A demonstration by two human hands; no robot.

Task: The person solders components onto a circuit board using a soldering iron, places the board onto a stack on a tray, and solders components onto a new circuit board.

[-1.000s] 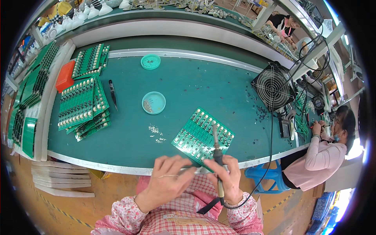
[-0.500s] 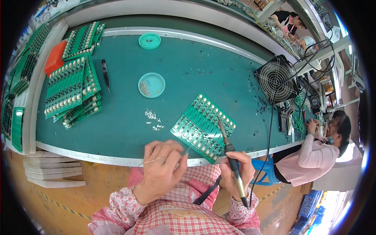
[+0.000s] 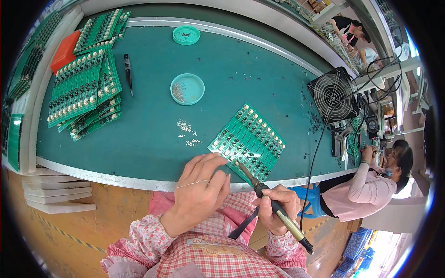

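A green circuit board (image 3: pixel 250 139) with rows of white and black parts lies slantwise at the table's front edge. My right hand (image 3: pixel 279 208) grips a soldering iron (image 3: pixel 273 202) by its dark handle, and the iron's tip comes down at the board's near-left edge. At that same edge is my left hand (image 3: pixel 199 190), its fingers curled and pinched together. A thin silvery solder wire (image 3: pixel 192 183) runs across this hand; its end near the fingertips is hard to make out. Whether the iron and wire touch cannot be seen.
Stacked circuit boards (image 3: pixel 81 88) lie at the left beside a red box (image 3: pixel 65 52) and tweezers (image 3: pixel 128 74). Two round green dishes (image 3: pixel 200 89) and loose white bits (image 3: pixel 186 127) lie mid-table. A fan (image 3: pixel 333 95) stands at the right, near the iron's cord; a co-worker (image 3: pixel 371 187) sits beyond.
The soldering iron's tip has moved from the board's right part toward me and left, to its near-left edge. My left hand has moved slightly right and up to the board.
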